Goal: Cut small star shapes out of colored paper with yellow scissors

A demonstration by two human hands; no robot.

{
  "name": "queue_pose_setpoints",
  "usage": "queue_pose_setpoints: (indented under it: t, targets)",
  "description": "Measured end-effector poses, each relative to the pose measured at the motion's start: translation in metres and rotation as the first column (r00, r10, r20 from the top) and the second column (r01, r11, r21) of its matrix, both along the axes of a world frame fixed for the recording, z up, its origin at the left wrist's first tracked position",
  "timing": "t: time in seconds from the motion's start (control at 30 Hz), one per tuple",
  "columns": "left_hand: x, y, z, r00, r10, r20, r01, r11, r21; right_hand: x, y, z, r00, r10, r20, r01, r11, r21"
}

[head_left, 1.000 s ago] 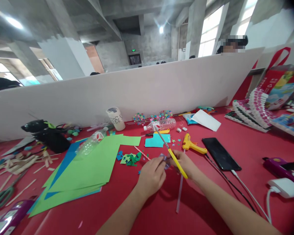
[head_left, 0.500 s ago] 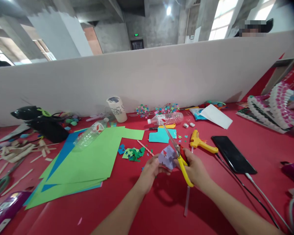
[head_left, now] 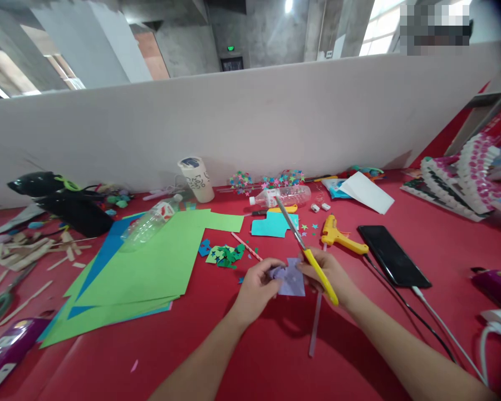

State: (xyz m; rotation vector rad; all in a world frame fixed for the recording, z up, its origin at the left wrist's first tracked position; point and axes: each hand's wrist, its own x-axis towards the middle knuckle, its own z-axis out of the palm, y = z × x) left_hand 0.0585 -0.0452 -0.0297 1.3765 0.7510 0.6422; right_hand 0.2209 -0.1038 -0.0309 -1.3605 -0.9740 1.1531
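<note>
My left hand (head_left: 254, 292) is closed on the left side of a small piece of purple paper (head_left: 293, 279), which is crumpled near the fingers. In my right hand (head_left: 336, 275) is a pair of scissors with a yellow handle (head_left: 320, 274). Their blades look closed and point away from me, above the paper. My right fingertips are at the paper's right edge; whether they pinch it I cannot tell. Green paper scraps (head_left: 226, 255) lie left of my hands, with a pink striped stick (head_left: 246, 246) close by. A turquoise paper piece (head_left: 271, 226) lies beyond them.
On the left are green paper sheets (head_left: 150, 278) with a plastic bottle (head_left: 148, 225) on top. Right of my hands lie a yellow glue gun (head_left: 342, 236) and a phone (head_left: 394, 256) with a cable. A paper cup (head_left: 197, 181) stands by the white partition (head_left: 234, 122).
The purple paper has turned, and my left fingers now cover more of its left side. The scissors have tilted in my right hand, their handle swinging right. The view has shifted slightly.
</note>
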Motion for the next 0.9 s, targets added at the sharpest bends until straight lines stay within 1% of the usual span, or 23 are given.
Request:
queue_pose_setpoints:
  t: [0.13,0.27,0.33,0.43,0.5,0.53,0.63,0.7,0.77,0.8,0.83,0.9]
  targets:
    - [-0.001,0.002,0.002,0.999,-0.028,0.046,0.030,0.999,-0.044,0.000,0.000,-0.004,0.998,-0.041,-0.040,0.042,0.999,0.016]
    - [-0.004,0.006,0.001,1.000,0.009,-0.005,-0.009,1.000,0.015,-0.001,0.000,-0.002,0.995,-0.085,-0.046,0.087,0.995,0.045]
    - [-0.004,0.005,0.001,1.000,0.023,0.021,-0.023,1.000,0.006,-0.002,-0.001,-0.002,0.997,-0.067,-0.046,0.069,0.997,0.046]
    - [-0.001,0.000,0.000,0.995,0.039,0.094,-0.030,0.994,-0.102,-0.006,-0.002,-0.002,0.999,-0.008,-0.052,0.010,0.999,0.035]
    - [0.002,-0.003,-0.001,0.993,0.070,0.095,-0.054,0.985,-0.166,-0.011,-0.003,-0.001,0.999,0.020,-0.046,-0.019,0.999,0.033]
    - [0.003,-0.005,-0.001,0.993,0.079,0.084,-0.062,0.981,-0.183,-0.013,-0.003,0.000,0.999,0.029,-0.035,-0.028,0.999,0.033]
    - [0.005,-0.006,0.000,0.996,0.040,0.075,-0.024,0.978,-0.206,-0.019,-0.003,0.005,0.999,0.054,0.007,-0.054,0.998,0.032]
    - [0.005,-0.005,0.002,0.994,0.055,0.090,-0.034,0.975,-0.218,-0.020,-0.004,0.008,0.998,0.061,0.031,-0.062,0.998,0.032]
    - [0.003,0.000,0.005,0.983,0.137,0.125,-0.107,0.970,-0.220,-0.017,-0.006,0.011,0.993,0.057,0.099,-0.060,0.998,0.021]
    - [0.001,0.002,0.007,0.972,0.185,0.144,-0.151,0.964,-0.217,-0.014,-0.008,0.012,0.982,0.065,0.176,-0.067,0.998,0.008]
    - [0.000,0.005,0.009,0.962,0.221,0.163,-0.184,0.960,-0.213,-0.012,-0.009,0.013,0.961,0.087,0.262,-0.087,0.996,-0.013]
    - [-0.004,0.010,0.013,0.940,0.283,0.192,-0.240,0.946,-0.218,-0.006,-0.013,0.015,0.888,0.189,0.420,-0.183,0.982,-0.055]
